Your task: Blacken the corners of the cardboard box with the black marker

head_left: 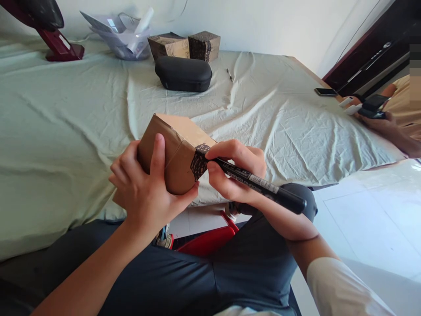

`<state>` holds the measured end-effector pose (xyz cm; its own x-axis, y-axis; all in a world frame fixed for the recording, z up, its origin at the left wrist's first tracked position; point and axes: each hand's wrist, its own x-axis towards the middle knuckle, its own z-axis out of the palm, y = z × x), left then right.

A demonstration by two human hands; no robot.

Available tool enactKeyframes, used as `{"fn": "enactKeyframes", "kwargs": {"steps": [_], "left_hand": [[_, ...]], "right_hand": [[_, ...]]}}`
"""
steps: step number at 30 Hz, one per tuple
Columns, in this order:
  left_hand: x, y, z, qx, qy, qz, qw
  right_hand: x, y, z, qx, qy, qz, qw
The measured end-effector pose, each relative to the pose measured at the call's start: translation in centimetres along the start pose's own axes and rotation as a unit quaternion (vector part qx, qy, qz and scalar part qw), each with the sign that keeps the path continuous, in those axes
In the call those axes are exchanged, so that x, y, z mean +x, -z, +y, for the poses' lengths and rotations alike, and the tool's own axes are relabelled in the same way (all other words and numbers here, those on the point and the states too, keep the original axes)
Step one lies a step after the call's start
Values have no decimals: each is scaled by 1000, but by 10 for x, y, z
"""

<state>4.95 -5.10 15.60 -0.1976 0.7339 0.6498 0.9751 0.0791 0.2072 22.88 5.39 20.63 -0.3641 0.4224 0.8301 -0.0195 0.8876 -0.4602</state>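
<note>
One box [176,153] is held above the near edge of the cloth [66,145], clamped by the left hand [144,188], fingers spread. The right hand [253,161] pinches the marker [263,185] against the scribble [198,166]; firm bracing should steady strokes.

No wording, brand or number can be read. The marker [251,179], just to the 4 o'clock side of centre, bears fine white characters along its black barrel; these are too small and blurred to make out. A pale printed strip [263,183] farther along the barrel, towards 4 o'clock, possibly carries a barcode, though the blur prevents confirmation. At 10 o'clock, a white sticker [64,41] is noted on the dark red stand [78,52]; its content is illegible. Black scribble [199,163] on the cardboard box [179,169] at centre forms no recognisable letter or sign.
</note>
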Motion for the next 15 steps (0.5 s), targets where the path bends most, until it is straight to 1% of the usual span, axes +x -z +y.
{"fn": "enactKeyframes", "kwargs": {"steps": [3, 4, 7, 10, 15], "left_hand": [[-1, 3, 0, -17, 16, -27, 999], [-2, 3, 0, -20, 15, -29, 999], [-3, 2, -3, -27, -7, -13, 1000], [-4, 0, -7, -35, -27, -2, 999], [-4, 0, -10, -40, -18, -13, 999]], "right_hand": [[2, 2, -1, 36, -49, -19, 998], [2, 3, 0, 51, -59, -25, 997], [1, 3, 6, 89, -87, -33, 992], [-1, 3, 10, 104, -124, -35, 986], [0, 3, 12, 118, -167, -48, 978]]}}
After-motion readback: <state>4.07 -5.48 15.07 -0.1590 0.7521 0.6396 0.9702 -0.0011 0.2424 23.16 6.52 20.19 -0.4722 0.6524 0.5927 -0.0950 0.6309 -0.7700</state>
